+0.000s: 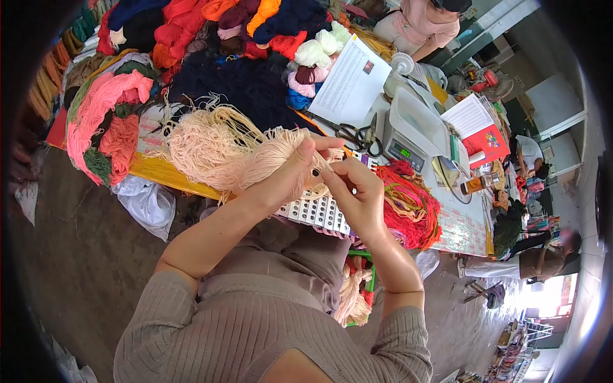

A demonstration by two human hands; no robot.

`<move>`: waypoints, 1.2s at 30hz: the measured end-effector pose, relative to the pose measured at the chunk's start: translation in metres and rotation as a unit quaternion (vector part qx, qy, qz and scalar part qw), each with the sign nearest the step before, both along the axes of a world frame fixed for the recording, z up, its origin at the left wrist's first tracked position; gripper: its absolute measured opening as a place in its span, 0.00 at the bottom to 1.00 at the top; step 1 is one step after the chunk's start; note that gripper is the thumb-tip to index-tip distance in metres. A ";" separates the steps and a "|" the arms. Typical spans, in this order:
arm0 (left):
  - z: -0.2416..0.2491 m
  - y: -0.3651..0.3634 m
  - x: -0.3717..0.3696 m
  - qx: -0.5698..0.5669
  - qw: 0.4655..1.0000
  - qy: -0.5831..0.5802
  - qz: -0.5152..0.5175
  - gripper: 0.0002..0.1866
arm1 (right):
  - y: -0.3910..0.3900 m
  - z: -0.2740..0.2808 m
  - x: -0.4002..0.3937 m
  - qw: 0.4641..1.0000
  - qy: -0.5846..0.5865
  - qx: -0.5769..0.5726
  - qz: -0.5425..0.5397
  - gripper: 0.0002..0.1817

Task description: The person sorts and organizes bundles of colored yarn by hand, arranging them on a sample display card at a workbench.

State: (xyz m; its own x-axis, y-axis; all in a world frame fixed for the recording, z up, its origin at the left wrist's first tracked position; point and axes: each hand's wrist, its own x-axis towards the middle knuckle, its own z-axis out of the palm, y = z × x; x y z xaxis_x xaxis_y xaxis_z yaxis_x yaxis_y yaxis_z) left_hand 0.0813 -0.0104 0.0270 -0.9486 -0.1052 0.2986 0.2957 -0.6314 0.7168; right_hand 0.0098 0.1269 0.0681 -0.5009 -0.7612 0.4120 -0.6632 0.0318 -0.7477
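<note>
A big hank of cream yarn (211, 143) lies along the table's near edge, its looped strands spread to the left. My left hand (294, 169) is closed around the gathered right end of this hank, thumb on top. Close by on the right, my right hand (361, 195) pinches at the yarn's end with thumb and forefinger; the strands between the fingertips are too fine to make out clearly. Below both hands is a white card with rows of dark holes (317, 214). A hank of red and multicoloured yarn (408, 207) sits just right of my right hand.
Black scissors (367, 137), a digital scale (405, 152) with a clear tub (418, 121), and a printed sheet (351, 83) lie beyond my hands. Pink yarn (105, 115) hangs over the left edge. Coloured hanks pile up behind. A person (421, 25) is across the table.
</note>
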 end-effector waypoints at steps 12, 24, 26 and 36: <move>0.014 -0.005 0.007 0.084 0.996 -0.035 -0.023 0.30 | 0.003 -0.011 -0.008 0.998 -0.040 -0.039 -0.018 0.03; 0.013 -0.045 0.015 0.007 0.989 -0.149 -0.012 0.27 | -0.004 -0.019 -0.008 0.887 -0.407 0.129 0.174 0.15; -0.003 -0.071 0.028 -0.180 0.966 -0.187 -0.013 0.27 | 0.006 -0.014 -0.016 0.927 -0.339 0.079 0.137 0.11; 0.008 -0.363 0.110 0.085 0.976 -0.128 0.157 0.13 | 0.192 -0.033 -0.197 0.889 -0.349 -0.168 -0.245 0.12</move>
